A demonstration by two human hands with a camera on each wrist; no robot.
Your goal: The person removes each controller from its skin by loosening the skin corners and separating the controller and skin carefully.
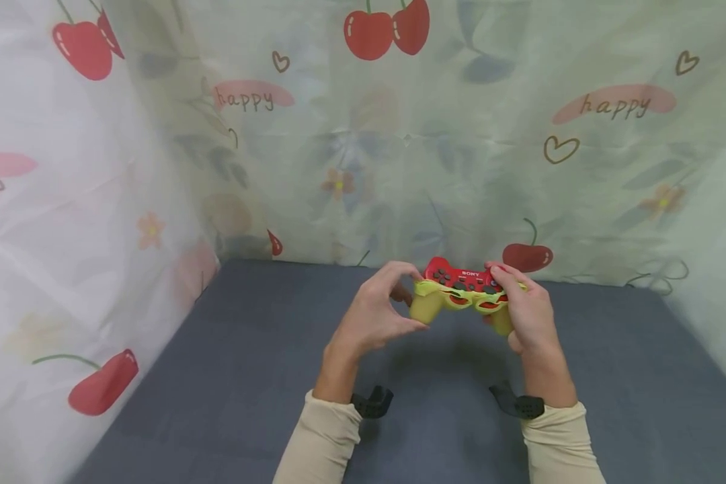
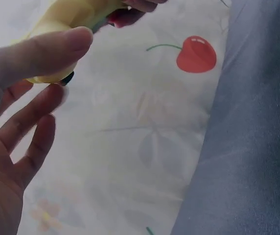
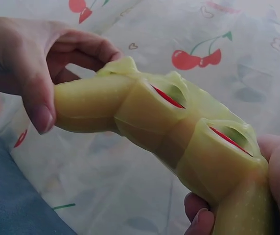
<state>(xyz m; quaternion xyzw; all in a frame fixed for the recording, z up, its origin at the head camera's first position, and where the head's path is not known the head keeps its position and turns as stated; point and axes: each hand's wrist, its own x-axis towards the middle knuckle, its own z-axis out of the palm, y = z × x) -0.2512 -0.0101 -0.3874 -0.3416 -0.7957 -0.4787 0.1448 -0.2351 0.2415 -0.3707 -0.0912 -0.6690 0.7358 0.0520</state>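
Observation:
A red game controller (image 1: 467,277) with SONY lettering is partly covered by a yellow-green silicone sleeve (image 1: 426,306), held up above the table. Its red face shows above the sleeve's edge; in the right wrist view, slivers of red appear through two openings in the sleeve (image 3: 150,112). My left hand (image 1: 375,306) holds the left grip end between thumb and fingers. Around the right grip, my right hand (image 1: 529,309) curls, thumb on top near the red face. The left wrist view catches only part of the sleeve (image 2: 76,12) behind the left thumb.
Dark grey cloth (image 1: 236,376) covers the table beneath both hands. Pale curtains (image 1: 411,202) printed with cherries and flowers stand at the back and sides. Black wrist mounts (image 1: 373,402) sit at the cuffs of the beige sleeves.

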